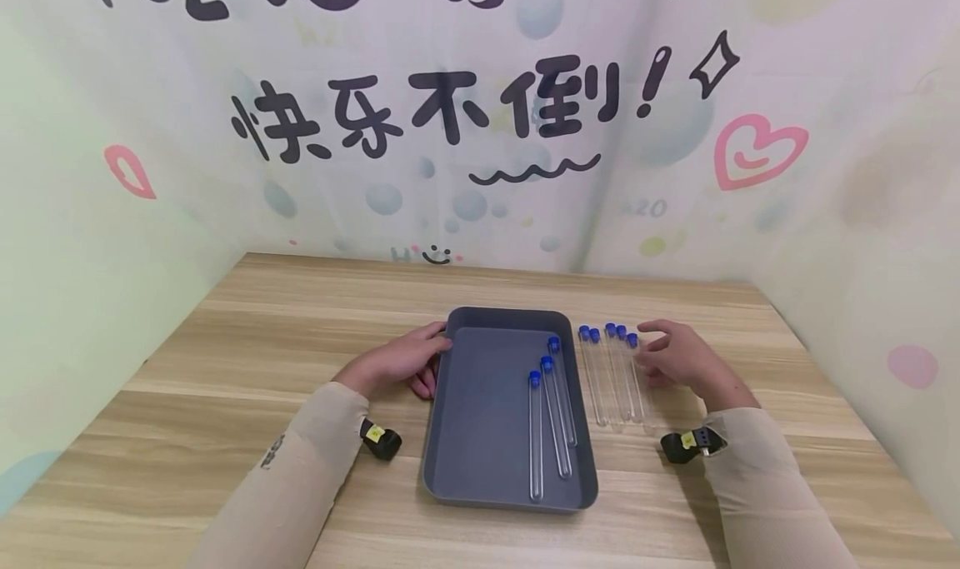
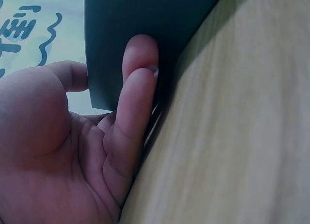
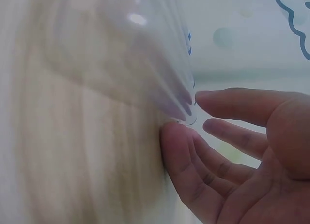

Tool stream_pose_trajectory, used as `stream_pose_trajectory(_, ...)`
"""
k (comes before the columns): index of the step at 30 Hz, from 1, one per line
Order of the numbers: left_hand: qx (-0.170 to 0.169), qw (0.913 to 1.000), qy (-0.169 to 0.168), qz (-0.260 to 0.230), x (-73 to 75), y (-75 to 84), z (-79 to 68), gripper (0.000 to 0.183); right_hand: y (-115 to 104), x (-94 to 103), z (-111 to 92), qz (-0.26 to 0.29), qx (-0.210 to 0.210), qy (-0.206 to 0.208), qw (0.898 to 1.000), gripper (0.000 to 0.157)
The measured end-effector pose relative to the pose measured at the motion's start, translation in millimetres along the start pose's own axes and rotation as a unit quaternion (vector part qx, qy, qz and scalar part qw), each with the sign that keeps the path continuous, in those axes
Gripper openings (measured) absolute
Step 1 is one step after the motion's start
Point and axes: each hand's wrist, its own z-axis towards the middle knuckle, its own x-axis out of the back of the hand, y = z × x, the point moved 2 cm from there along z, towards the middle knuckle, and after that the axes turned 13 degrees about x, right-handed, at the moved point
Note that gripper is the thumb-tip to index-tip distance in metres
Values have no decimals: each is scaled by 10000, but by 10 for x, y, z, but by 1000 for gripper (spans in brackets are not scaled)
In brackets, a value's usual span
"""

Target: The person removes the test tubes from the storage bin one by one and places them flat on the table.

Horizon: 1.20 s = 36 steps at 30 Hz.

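Clear test tubes with blue caps lie just right of the grey tray, roughly lengthwise beside it; five caps counted, all at the ends away from the person. Three more capped tubes lie inside the tray, along its right half, slightly fanned, caps likewise toward the far end. Tray sits flat, long sides running away from the person. Right hand: right of the tray, beyond the loose tubes, fingers bent, a narrow gap between thumb and fingertips, holding nothing; the outermost tube is nearest. Contact between fingertips and that tube: cannot tell. Left hand: at the tray's left side, gripping it, thumb at the rim and fingers bent against the outer wall. Both forearms wear beige sleeves, with a small black camera at each wrist, one either side of the tray. Wood-grain tabletop beneath the tray. Behind the tray, past the tabletop's far edge: pale printed cloth with dark lettering and a pink heart.
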Motion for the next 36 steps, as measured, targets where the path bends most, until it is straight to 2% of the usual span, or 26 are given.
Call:
stream_pose_trajectory(17,-115,9999,-20,14,-4,-2,-7,52,-182,28,-54,-211,556,384,9975,57)
stream_pose_trajectory(28,-207,9998,-57,54,-5,1,-6,54,-458,-18,-128,-374,1035,448,9929,55)
stream_pose_trajectory(36,-136,9999,-33,39,-7,6,-10,54,-687,-56,-214,-350,1304,455,9898,52)
